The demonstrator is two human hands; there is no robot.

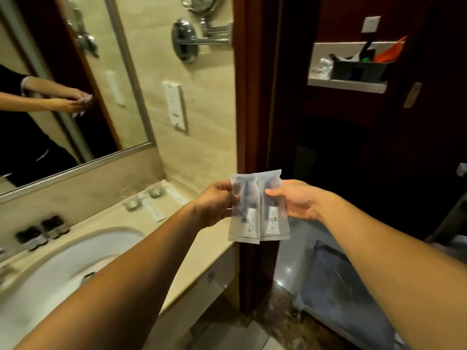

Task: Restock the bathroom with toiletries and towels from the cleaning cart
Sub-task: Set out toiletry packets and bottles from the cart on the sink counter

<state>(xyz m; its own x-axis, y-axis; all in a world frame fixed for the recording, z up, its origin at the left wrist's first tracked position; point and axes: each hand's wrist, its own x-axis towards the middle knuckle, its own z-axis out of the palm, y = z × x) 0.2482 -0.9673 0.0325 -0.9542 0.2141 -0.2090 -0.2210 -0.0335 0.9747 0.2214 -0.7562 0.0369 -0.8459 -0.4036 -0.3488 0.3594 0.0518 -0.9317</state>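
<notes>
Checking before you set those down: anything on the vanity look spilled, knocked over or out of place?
Nothing stands out. Two glasses stand upright by flat sachets, two dark bottles behind the sink. Both packets look sealed.

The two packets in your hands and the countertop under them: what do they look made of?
Left packet and right packet: thin frosted plastic film, probably; contents show through dimly, edges look heat-sealed. Countertop: polished beige stone or a stone lookalike, smooth and faintly glossy; which one is unclear.

Left hand (pixel 214 205) and right hand (pixel 294 200) each pinch 1 of 2 frosted toiletry packets (pixel 257 208), held upright side by side over the counter (pixel 192 238) edge; 2 glasses (pixel 142 197) stand beyond the sink (pixel 75 253).
</notes>
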